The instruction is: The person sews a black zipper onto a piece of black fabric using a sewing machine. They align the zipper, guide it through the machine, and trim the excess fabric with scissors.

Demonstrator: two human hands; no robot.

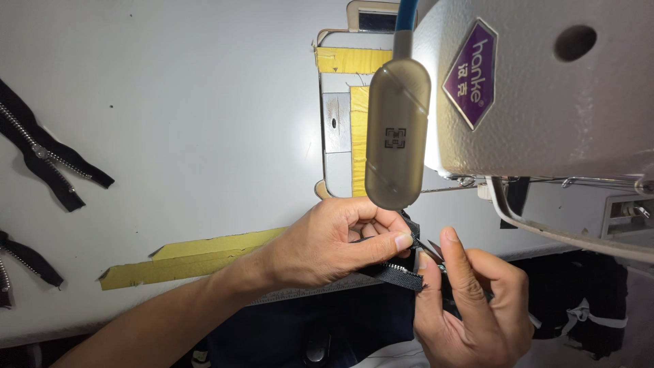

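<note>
Pinching 1 black zipper (398,274) at table edge: left hand (327,242) clamping tape between thumb and fingers, likely steadying it; right hand (470,307) nipping its end with thumb and forefinger, seemingly beside small snips, too hidden to confirm. Lying beyond: 2 yellow tape strips (197,255), lamp (397,133), sewing machine (545,88). Resting far left, well apart: 2 spare zippers (48,160).

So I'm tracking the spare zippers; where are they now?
In the head view, the spare zippers lie at the far left edge of the white table, left of the yellow tape and well away from both hands.
</note>
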